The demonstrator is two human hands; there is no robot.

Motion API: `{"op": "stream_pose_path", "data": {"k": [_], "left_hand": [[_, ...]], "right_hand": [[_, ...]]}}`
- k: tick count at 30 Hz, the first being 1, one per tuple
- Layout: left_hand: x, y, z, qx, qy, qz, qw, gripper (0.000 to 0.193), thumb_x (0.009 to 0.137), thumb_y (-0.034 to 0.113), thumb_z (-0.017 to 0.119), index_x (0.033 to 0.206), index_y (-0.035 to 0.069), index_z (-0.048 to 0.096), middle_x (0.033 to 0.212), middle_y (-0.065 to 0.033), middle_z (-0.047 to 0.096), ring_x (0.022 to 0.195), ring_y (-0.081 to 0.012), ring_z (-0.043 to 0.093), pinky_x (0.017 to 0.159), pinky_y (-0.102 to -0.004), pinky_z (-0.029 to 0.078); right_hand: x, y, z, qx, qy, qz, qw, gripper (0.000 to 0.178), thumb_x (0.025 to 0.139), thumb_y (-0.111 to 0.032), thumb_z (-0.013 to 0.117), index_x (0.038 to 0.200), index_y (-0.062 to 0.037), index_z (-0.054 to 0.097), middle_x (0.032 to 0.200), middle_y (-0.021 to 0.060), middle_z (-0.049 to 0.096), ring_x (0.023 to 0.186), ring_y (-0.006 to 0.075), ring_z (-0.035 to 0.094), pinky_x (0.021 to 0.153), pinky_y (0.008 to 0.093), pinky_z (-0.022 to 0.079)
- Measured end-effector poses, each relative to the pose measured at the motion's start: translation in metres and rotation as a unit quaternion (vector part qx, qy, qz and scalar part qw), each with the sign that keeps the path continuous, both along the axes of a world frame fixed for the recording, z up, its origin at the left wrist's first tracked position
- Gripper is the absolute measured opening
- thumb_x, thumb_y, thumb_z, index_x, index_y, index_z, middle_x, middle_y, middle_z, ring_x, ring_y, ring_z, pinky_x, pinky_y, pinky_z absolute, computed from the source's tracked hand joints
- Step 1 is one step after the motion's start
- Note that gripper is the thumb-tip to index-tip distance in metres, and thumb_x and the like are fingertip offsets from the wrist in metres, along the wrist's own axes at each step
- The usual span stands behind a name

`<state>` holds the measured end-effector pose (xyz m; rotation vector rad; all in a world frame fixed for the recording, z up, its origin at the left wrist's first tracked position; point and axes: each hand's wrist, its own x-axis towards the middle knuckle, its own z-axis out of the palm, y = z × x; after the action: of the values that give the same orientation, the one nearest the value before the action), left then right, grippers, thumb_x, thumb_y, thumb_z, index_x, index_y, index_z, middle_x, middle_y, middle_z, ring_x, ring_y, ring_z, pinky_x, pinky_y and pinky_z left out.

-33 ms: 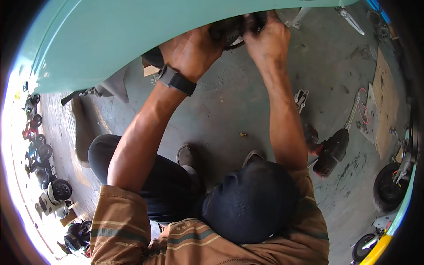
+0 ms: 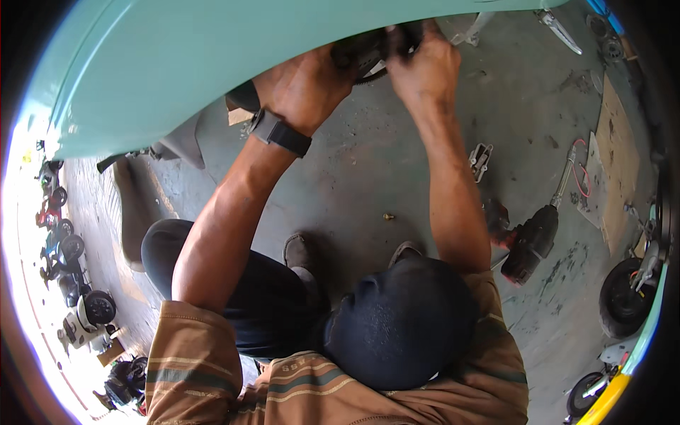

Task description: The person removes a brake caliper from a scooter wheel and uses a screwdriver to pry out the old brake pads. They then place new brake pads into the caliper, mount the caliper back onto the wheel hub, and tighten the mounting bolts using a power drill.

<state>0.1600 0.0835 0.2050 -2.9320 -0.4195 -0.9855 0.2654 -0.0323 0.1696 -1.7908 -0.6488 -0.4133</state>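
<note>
Beneath the curved edge of a pale green panel (image 2: 177, 57), both my hands are at a dark, rounded machine part (image 2: 365, 53) with a ribbed, belt-like lower edge. My left hand (image 2: 308, 88), wearing a dark strap at the wrist, is closed against the part's left side; its fingertips are hidden. On the right side my right hand (image 2: 428, 67) has its dirty fingers bent and pressed onto the part. The panel covers the upper portion of the part, so its full shape cannot be made out.
To the right on the grey floor lie a red-and-black power wrench (image 2: 530, 244) with a long extension, a small metal bracket (image 2: 480, 161) and cardboard (image 2: 615, 163). A small brass-coloured piece (image 2: 388, 216) is between my feet. A long dark seat-like piece (image 2: 133, 212) lies left; scooters (image 2: 95, 308) stand beyond.
My right hand has shifted slightly left and down at the dark part, and its fingers have moved a little. My left hand stays at the part with only a slight shift.
</note>
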Motion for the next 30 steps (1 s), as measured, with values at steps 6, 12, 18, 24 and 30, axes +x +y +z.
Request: {"op": "stream_pose_path", "data": {"k": [6, 12, 18, 24, 30], "left_hand": [[0.002, -0.008, 0.004, -0.004, 0.032, 0.015, 0.999, 0.069, 0.07, 0.035, 0.082, 0.135, 0.038, 0.058, 0.097, -0.0091, 0.075, 0.083, -0.0329, 0.072, 0.071, -0.0441, 0.06], [0.001, 0.003, -0.006, -0.024, 0.009, 0.016, 1.0, 0.07, 0.071, 0.034, 0.084, 0.135, 0.037, 0.057, 0.104, -0.0076, 0.074, 0.085, -0.0315, 0.073, 0.07, -0.042, 0.06], [0.001, -0.002, -0.001, -0.04, 0.015, 0.016, 0.999, 0.071, 0.07, 0.032, 0.085, 0.135, 0.036, 0.058, 0.104, -0.0082, 0.074, 0.087, -0.0317, 0.073, 0.071, -0.042, 0.06], [0.005, -0.011, 0.003, -0.012, 0.018, 0.032, 0.999, 0.071, 0.07, 0.034, 0.085, 0.135, 0.037, 0.058, 0.102, -0.0087, 0.075, 0.086, -0.0331, 0.073, 0.072, -0.044, 0.06], [0.004, -0.015, 0.003, -0.039, 0.04, 0.062, 0.997, 0.072, 0.07, 0.037, 0.085, 0.136, 0.039, 0.056, 0.094, -0.0085, 0.075, 0.081, -0.0337, 0.072, 0.068, -0.0439, 0.059]], "right_hand": [[-0.003, -0.004, -0.001, 0.029, 0.059, 0.001, 0.998, 0.015, 0.088, -0.012, 0.068, 0.094, 0.0009, 0.065, 0.086, 0.0228, 0.07, 0.08, 0.0414, 0.069, 0.072, 0.0443, 0.055], [0.002, 0.002, 0.002, -0.014, 0.089, 0.028, 0.996, 0.018, 0.09, -0.018, 0.067, 0.09, 0.0003, 0.066, 0.077, 0.0229, 0.069, 0.075, 0.0416, 0.068, 0.071, 0.0472, 0.055], [0.005, -0.004, 0.007, -0.008, 0.127, 0.041, 0.991, 0.017, 0.09, -0.017, 0.066, 0.088, 0.0001, 0.066, 0.075, 0.0231, 0.069, 0.075, 0.0422, 0.068, 0.071, 0.0478, 0.055], [0.01, -0.005, 0.004, -0.034, 0.094, 0.034, 0.994, 0.026, 0.096, -0.021, 0.054, 0.095, 0.0012, 0.066, 0.085, 0.0241, 0.07, 0.078, 0.0401, 0.067, 0.072, 0.0476, 0.054], [0.02, 0.006, 0.003, -0.119, 0.145, 0.064, 0.98, 0.029, 0.098, -0.025, 0.052, 0.1, 0.0011, 0.065, 0.09, 0.0244, 0.07, 0.078, 0.0414, 0.067, 0.072, 0.0487, 0.054]]}}
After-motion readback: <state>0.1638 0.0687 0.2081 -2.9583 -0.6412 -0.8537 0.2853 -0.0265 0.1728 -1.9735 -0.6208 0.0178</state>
